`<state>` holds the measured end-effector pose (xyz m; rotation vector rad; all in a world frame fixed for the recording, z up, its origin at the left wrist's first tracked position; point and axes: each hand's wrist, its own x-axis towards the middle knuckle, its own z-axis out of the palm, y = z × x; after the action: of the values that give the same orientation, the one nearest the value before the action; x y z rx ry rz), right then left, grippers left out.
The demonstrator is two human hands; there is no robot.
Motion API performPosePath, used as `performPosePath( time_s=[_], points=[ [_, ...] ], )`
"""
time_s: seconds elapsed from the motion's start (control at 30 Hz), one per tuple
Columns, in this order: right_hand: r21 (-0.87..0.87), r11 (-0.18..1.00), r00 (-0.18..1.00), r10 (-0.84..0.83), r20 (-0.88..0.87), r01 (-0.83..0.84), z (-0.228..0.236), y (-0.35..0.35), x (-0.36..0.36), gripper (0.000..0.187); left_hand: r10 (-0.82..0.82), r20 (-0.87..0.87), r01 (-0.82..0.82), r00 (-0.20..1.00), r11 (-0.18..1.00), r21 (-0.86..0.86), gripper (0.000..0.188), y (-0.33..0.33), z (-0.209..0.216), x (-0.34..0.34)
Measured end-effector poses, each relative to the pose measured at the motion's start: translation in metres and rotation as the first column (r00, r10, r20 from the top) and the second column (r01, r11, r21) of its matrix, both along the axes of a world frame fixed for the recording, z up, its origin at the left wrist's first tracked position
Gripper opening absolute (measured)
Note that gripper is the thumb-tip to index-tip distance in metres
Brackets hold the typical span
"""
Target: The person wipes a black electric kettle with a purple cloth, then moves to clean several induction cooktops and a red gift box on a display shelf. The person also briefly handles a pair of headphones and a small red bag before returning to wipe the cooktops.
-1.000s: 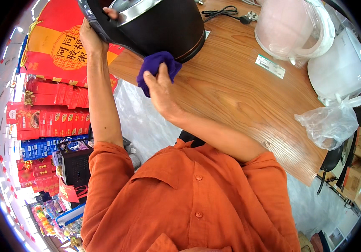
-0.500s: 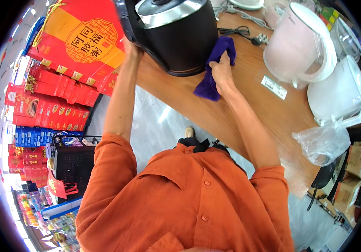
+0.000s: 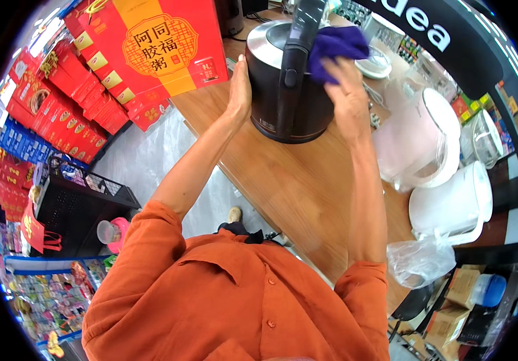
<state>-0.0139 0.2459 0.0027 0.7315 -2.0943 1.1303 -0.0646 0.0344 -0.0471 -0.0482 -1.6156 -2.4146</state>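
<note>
A black electric kettle (image 3: pixel 266 107) with a silver-rimmed lid stands upright on the wooden table (image 3: pixel 298 192). Its tall handle (image 3: pixel 295 63) faces me. Along the kettle's left side lies my left hand (image 3: pixel 241 90), fingers stretched upward and palm against the wall. My right hand (image 3: pixel 350 99) is closed on a bunched purple cloth (image 3: pixel 338 49), which is at the kettle's upper right, beside the handle. The fingers of that hand are slightly blurred, and the cloth hides part of the kettle's lid and right side.
Right of my forearm stand a pale pink kettle (image 3: pixel 415 138) and a white kettle (image 3: pixel 448 201), with a clear plastic bag (image 3: pixel 420 262) in front. A large red gift box (image 3: pixel 162 42) is close on the left. A black sign overhangs the far right.
The kettle has turned, bringing its handle from the left round to my side. My left hand has shifted onto its side wall. The purple cloth has moved from near its base to the upper right.
</note>
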Motion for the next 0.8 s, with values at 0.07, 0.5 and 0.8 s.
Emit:
performPosePath(
  time_s=[0.07,0.5,0.8],
  points=[
    [0.191,0.981,0.999,-0.016,-0.035,0.023,0.009,0.0,0.002,0.038,0.021,-0.015,-0.021,1.0,0.999,-0.025,0.065,-0.005,-0.007,-0.006],
    [0.371,0.881,0.921,-0.364,0.14,0.292,0.045,-0.003,-0.044,0.039,0.007,-0.078,-0.035,0.997,0.927,-0.374,0.074,-0.029,-0.022,-0.009],
    [-0.582,0.801,0.808,0.249,0.534,0.138,0.062,0.023,0.077,0.044,-0.237,-0.079,0.189,0.968,0.903,-0.385,0.07,-0.08,0.006,0.015]
  ],
)
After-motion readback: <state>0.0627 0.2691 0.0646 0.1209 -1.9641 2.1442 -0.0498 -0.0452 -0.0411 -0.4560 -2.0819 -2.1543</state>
